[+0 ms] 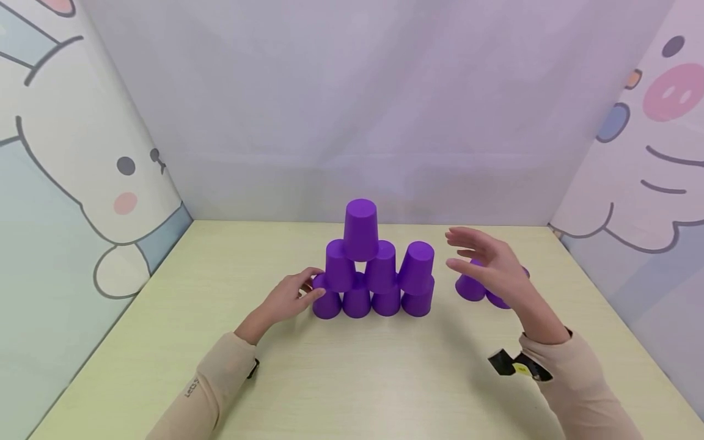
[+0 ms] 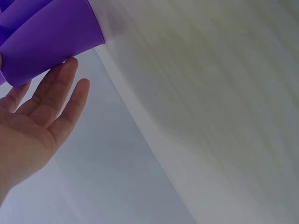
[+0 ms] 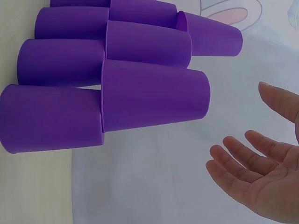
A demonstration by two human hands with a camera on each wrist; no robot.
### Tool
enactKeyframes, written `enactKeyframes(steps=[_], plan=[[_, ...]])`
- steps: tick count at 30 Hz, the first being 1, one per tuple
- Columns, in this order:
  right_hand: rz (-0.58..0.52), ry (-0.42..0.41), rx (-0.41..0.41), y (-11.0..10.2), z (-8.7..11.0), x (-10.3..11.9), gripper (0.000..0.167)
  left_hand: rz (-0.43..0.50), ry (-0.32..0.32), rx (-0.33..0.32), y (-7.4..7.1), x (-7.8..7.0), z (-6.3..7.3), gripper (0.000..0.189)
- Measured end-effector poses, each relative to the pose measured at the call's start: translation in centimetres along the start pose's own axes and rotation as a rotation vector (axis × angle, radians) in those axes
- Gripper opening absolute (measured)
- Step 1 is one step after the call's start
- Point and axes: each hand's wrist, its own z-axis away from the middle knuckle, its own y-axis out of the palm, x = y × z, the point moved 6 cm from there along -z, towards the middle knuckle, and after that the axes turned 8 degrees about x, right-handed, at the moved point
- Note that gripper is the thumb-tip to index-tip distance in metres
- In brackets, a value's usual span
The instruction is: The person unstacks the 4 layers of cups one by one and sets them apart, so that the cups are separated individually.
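Purple upside-down cups stand in a stepped stack: several in the bottom row, three in the middle row, and a single top cup [image 1: 360,229] over the left and centre ones. At the stack's left end my left hand [image 1: 291,295] has its relaxed fingers right at the leftmost bottom cup [image 1: 327,304]. In the left wrist view, the fingertips [image 2: 71,65] are beside that cup's wall. My right hand [image 1: 489,260] is raised to the right of the stack, holding nothing, fingers spread from the thumb. Nearest to it is the right middle-row cup [image 3: 154,95], apart from the fingers.
Beyond the right hand, purple cups [image 1: 469,288] stand on the pale wooden table [image 1: 352,379], partly hidden by that hand. A white curtain wall [image 1: 352,110] closes off the back, and panels with cartoon animals [image 1: 82,183] flank both sides.
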Motion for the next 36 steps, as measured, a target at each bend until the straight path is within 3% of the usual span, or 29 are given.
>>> enactKeyframes(steps=[11,24,36], plan=[[-0.048,-0.072,0.031,1.1,-1.3,0.9,0.05,0.001,0.009,-0.001,0.0,0.0,0.0,0.035],[-0.053,-0.06,0.072,2.0,-3.1,1.8,0.051,-0.004,0.011,0.004,0.0,0.0,0.0,0.034],[-0.162,-0.071,0.109,3.2,-4.9,2.6,0.053,-0.007,-0.008,0.009,0.0,0.1,0.0,0.034]])
